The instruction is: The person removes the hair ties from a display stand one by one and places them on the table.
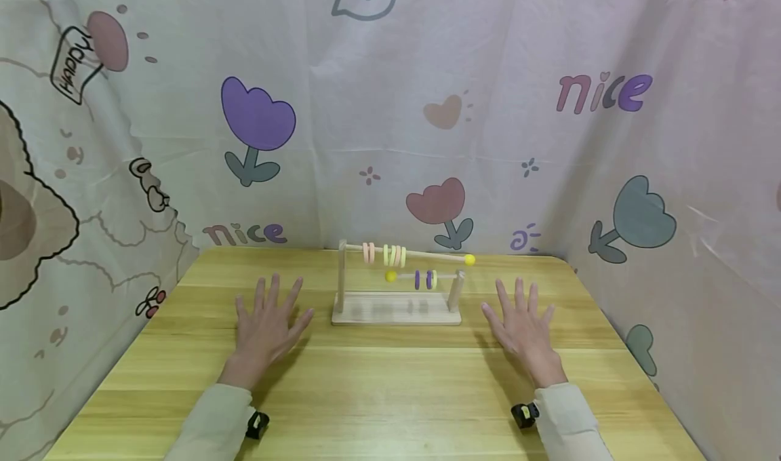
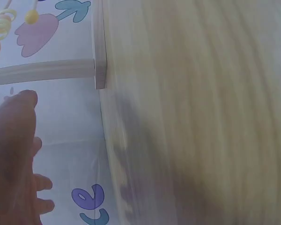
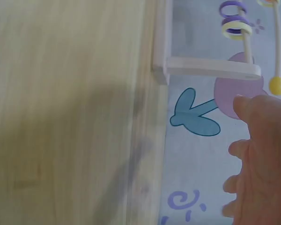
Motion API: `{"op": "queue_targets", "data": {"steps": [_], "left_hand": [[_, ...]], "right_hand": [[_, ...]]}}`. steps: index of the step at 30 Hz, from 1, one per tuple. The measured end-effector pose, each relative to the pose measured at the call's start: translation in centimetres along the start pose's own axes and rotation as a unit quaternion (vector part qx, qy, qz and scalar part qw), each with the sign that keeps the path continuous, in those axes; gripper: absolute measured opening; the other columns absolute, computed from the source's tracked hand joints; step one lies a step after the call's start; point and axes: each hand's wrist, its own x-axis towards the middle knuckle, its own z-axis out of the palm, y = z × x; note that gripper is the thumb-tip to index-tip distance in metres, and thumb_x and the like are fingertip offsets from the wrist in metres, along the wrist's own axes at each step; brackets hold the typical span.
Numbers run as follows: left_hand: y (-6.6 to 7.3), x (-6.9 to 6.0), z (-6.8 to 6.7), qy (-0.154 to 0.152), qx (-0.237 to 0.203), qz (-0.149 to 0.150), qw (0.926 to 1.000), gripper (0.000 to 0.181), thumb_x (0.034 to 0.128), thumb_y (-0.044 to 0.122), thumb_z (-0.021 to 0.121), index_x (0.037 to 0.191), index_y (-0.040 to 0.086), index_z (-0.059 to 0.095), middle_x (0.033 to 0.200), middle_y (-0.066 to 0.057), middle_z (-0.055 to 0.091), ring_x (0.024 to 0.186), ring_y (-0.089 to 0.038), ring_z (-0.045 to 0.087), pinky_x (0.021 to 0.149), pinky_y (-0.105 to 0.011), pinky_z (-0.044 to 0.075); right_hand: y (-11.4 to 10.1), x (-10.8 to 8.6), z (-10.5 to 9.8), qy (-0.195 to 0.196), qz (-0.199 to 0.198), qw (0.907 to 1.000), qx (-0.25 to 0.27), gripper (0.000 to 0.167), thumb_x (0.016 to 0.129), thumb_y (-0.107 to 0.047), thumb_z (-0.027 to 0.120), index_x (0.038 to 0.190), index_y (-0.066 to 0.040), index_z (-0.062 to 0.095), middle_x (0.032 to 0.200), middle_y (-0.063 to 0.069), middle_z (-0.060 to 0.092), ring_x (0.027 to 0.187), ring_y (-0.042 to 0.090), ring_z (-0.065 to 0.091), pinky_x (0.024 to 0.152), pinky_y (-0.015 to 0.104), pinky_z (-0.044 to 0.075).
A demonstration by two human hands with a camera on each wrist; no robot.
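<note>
A wooden stand [image 1: 396,309] has a tall left post and a short right post. From the tall post a rod runs right, bearing pink and yellow rings [image 1: 394,255] and ending in a yellow ball [image 1: 469,260]. The short post's rod points left, with purple and pale yellow rings [image 1: 430,280] and a yellow ball [image 1: 390,276] at its tip. Left of the stand is my left hand [image 1: 264,329], fingers spread, holding nothing. My right hand [image 1: 526,329], also spread and holding nothing, is to its right. Each wrist view shows its hand [image 2: 11,154] [image 3: 264,154] apart from the stand.
The stand is on a wooden table [image 1: 390,393], near its back edge. Behind and beside the table hangs a pale printed cloth [image 1: 366,108] with flowers, hearts and lettering. A small black device [image 1: 257,425] is at the left wrist, another [image 1: 525,415] at the right.
</note>
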Motion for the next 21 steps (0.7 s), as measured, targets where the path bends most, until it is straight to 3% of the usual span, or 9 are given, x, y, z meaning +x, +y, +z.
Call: {"op": "queue_targets", "data": {"steps": [4, 7, 11, 15, 21], "left_hand": [[0.4, -0.1, 0.0, -0.016, -0.031, 0.010, 0.9994, 0.072, 0.1061, 0.059, 0.040, 0.166, 0.025, 0.019, 0.169, -0.027, 0.019, 0.153, -0.056, 0.020, 0.115, -0.083, 0.013], [1.0, -0.4, -0.1, -0.018, -0.055, 0.030, 0.9979, 0.068, 0.1068, 0.052, 0.046, 0.163, 0.019, 0.028, 0.164, -0.028, 0.032, 0.147, -0.056, 0.034, 0.115, -0.078, 0.026], [2.1, -0.5, -0.1, -0.009, -0.090, 0.060, 0.9941, 0.061, 0.1050, 0.042, 0.056, 0.156, 0.010, 0.043, 0.153, -0.026, 0.050, 0.136, -0.052, 0.052, 0.108, -0.070, 0.044], [3.3, -0.2, 0.2, 0.007, -0.144, 0.080, 0.9864, 0.053, 0.1020, 0.034, 0.064, 0.146, 0.006, 0.056, 0.146, -0.020, 0.060, 0.131, -0.046, 0.059, 0.107, -0.064, 0.049], [5.2, 0.4, 0.3, 0.042, -0.217, 0.110, 0.9691, 0.036, 0.0992, 0.023, 0.069, 0.131, 0.006, 0.069, 0.129, -0.013, 0.073, 0.119, -0.035, 0.070, 0.103, -0.053, 0.055]], "right_hand": [[-0.2, 0.3, -0.4, -0.042, -0.004, 0.9964, 0.074, 0.078, 0.109, -0.060, 0.029, 0.165, -0.008, 0.013, 0.169, 0.032, 0.005, 0.153, 0.062, 0.003, 0.114, 0.085, 0.002], [-0.3, 0.6, -0.7, -0.079, -0.007, 0.9842, 0.158, 0.079, 0.109, -0.058, 0.030, 0.165, -0.006, 0.010, 0.169, 0.031, 0.011, 0.153, 0.059, 0.014, 0.120, 0.077, 0.012], [-0.6, 1.0, -0.9, -0.094, -0.009, 0.9657, 0.242, 0.076, 0.109, -0.056, 0.036, 0.164, -0.007, 0.018, 0.166, 0.030, 0.024, 0.151, 0.055, 0.028, 0.121, 0.069, 0.027], [-1.2, 1.4, -1.1, -0.079, -0.007, 0.9482, 0.308, 0.067, 0.110, -0.046, 0.045, 0.160, -0.005, 0.031, 0.162, 0.029, 0.036, 0.148, 0.051, 0.038, 0.119, 0.064, 0.035], [-2.2, 2.1, -1.3, -0.036, -0.003, 0.9262, 0.375, 0.055, 0.108, -0.036, 0.053, 0.149, 0.000, 0.048, 0.150, 0.026, 0.054, 0.141, 0.043, 0.051, 0.118, 0.055, 0.042]]}}
